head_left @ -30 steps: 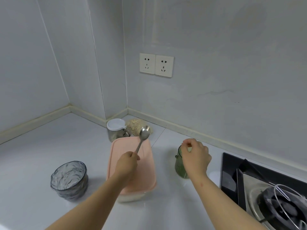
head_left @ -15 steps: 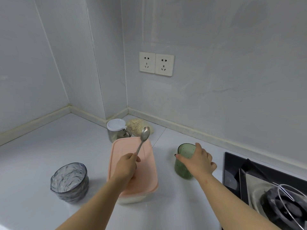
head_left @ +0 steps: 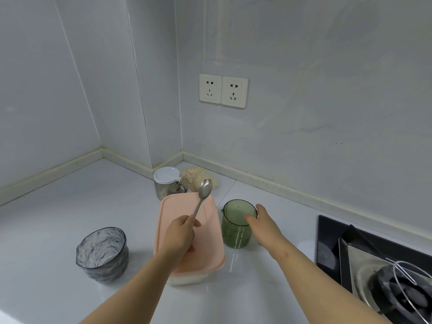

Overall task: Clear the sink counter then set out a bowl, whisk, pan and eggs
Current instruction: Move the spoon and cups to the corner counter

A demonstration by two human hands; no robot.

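— Left hand (head_left: pixel 180 232) pinches a spoon (head_left: pixel 205 188) by the end of its handle, round end up, above the pink box (head_left: pixel 210 242). Which step is this, do you think?

— Clearing, I believe. Right hand (head_left: pixel 263 224) lies against the green cup (head_left: pixel 233 230), at three o'clock from the box. Its thumb is on the near wall and its fingers are by the rim. Whether it really grips, I cannot tell.

— And next?

— Probably the spoon goes into the cup, or both leave the counter (head_left: pixel 58 206). The cup looks tall and light, so it needs a firm hold before any lift.

— Where are the things to set out?

— The glass bowl (head_left: pixel 102 253) stands at eight o'clock from the box, apart from it. The wire loops (head_left: pixel 397 263) over the burner (head_left: pixel 397 295), at four o'clock, may be the whisk. Pan and eggs I do not see.

— Any writing?

— None that I can read. The jar (head_left: pixel 167 183) at twelve o'clock has a plain white lid, and the two sockets (head_left: pixel 223 91) carry no words.
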